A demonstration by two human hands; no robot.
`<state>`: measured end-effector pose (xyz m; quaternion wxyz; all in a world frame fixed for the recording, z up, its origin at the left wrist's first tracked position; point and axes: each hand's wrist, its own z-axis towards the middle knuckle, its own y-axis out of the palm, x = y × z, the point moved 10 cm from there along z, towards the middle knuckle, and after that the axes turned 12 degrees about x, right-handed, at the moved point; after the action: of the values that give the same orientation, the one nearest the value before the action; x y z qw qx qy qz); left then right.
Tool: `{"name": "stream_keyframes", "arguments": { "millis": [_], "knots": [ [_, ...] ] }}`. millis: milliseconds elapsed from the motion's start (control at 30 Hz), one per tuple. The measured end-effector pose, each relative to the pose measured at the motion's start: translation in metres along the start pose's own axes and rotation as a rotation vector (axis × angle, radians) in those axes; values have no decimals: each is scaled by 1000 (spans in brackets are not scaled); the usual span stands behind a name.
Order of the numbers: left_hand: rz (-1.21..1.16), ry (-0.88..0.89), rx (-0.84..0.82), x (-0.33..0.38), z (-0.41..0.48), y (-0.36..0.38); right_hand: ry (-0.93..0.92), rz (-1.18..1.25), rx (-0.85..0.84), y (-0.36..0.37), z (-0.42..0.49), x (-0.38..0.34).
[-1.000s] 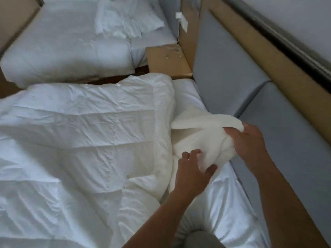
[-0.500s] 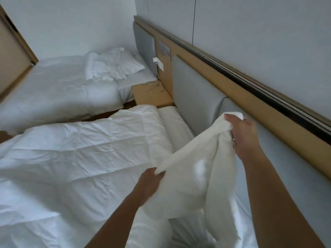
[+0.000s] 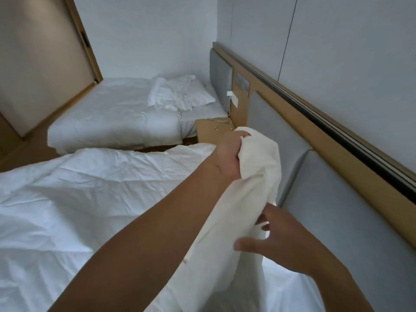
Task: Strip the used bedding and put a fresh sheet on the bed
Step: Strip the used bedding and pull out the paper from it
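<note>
While my left hand clamps its fist on the bunched top of the cream cloth, the cloth hangs below; my right hand, lower, spreads its fingers at the cloth's side; the white duvet lies left of both.

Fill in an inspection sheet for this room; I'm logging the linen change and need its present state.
Surface: white duvet rumpled over the near bed.
Job's things: cream cloth held up above the bed, hanging down.
Clutter: crumpled linen and pillow on far bed.
Grips: left grip bunches the cloth's top; right grip open, fingers spread beside the cloth lower down.
Cables: cable from white plug down onto nightstand.
Surroundings: grey padded headboard, beige door.
</note>
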<state>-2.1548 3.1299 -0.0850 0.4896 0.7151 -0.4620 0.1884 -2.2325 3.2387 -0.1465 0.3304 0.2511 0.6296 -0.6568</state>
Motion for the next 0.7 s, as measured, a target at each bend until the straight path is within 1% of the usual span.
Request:
{"name": "stream_keyframes", "arguments": {
  "millis": [33, 100, 200, 267, 333, 367, 433, 500, 567, 633, 700],
  "knots": [
    [-56, -2, -15, 7, 1, 7, 29, 16, 41, 10, 4, -1],
    [-128, 35, -37, 19, 3, 11, 144, 122, 177, 21, 17, 4],
    [-116, 50, 37, 31, 15, -13, 236, 344, 260, 25, 39, 7],
    [-71, 101, 107, 40, 18, -36, 294, 456, 350, 11, 48, 11],
    [-93, 99, 133, 36, 16, -58, 357, 598, 436, -4, 56, 15],
    [-68, 106, 144, 29, 13, -69, 369, 647, 460, -10, 61, 12],
    [129, 141, 133, 7, 4, -84, 347, 674, 487, -20, 73, 2],
    [407, 193, 13, -22, -12, -82, 350, 704, 531, -33, 84, -7],
    [761, 271, -111, -53, -27, -80, 359, 783, 574, -48, 95, -16],
    [1086, 397, -216, -78, -37, -81, 380, 902, 616, -63, 105, -20],
    [1226, 458, -311, -100, -43, -86, 382, 997, 653, -76, 110, -21]
  ]
}}
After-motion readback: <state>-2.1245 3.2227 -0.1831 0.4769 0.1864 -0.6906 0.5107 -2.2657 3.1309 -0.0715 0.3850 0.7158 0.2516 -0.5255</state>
